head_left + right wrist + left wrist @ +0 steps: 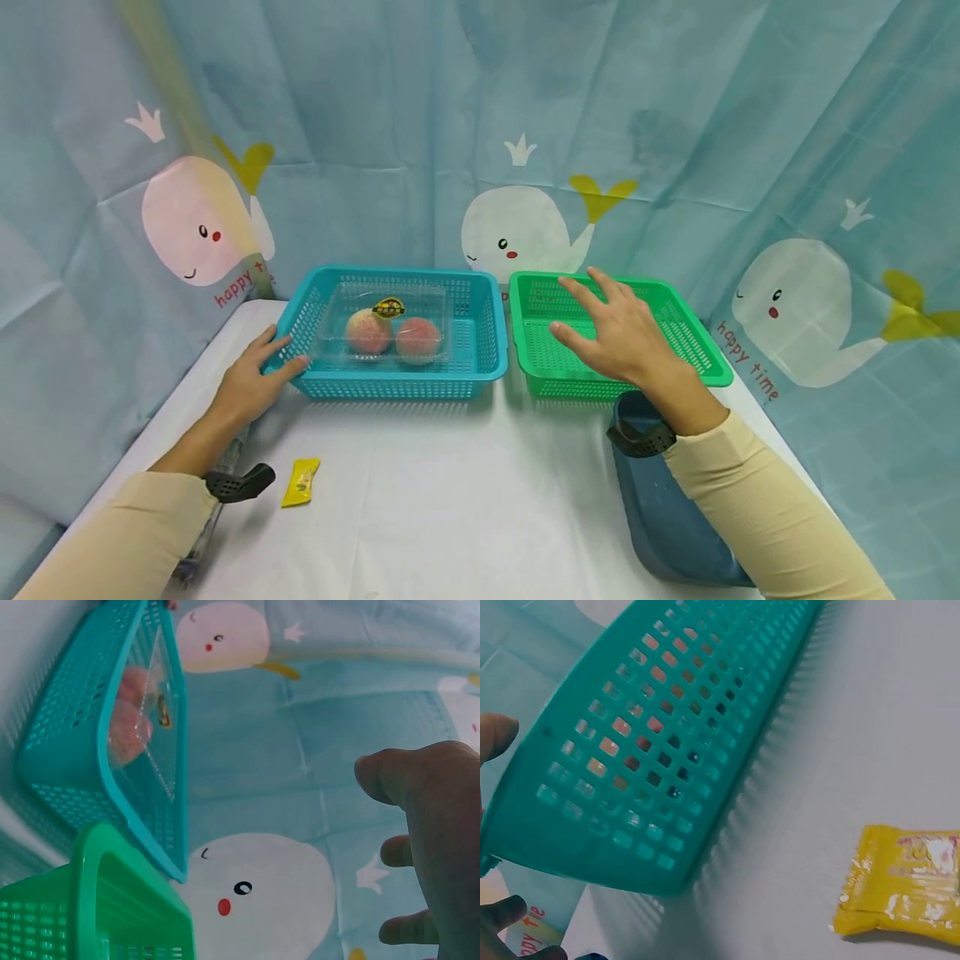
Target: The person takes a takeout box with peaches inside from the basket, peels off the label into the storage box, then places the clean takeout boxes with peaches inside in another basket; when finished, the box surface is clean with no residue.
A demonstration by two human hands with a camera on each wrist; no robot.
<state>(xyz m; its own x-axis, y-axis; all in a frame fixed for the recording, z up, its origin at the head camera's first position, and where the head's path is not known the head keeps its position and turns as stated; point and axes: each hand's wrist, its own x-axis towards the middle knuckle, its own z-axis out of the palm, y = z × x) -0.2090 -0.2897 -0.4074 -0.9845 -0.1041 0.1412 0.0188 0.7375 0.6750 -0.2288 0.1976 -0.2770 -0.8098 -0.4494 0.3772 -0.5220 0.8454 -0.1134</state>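
A blue plastic basket (390, 387) holds a clear lidded box (337, 333) with two peaches (417, 339) in it. At the basket's left end is my left hand (253, 379), its thumb and fingers spread right at the rim. The left wrist view shows the thumb (495, 736) beside the perforated wall. My right hand (618, 329) hovers over a green basket (570, 388), fingers apart and nothing between them. In the right wrist view that hand (442, 832) is well apart from both baskets.
A small yellow packet (301, 482) lies on the white table (450, 500), near my left wrist. Under my right forearm stands a dark blue bin (660, 517). Something grey and crinkled (197, 554) is partly hidden by my left arm. A whale-print curtain (375, 100) hangs behind the baskets.
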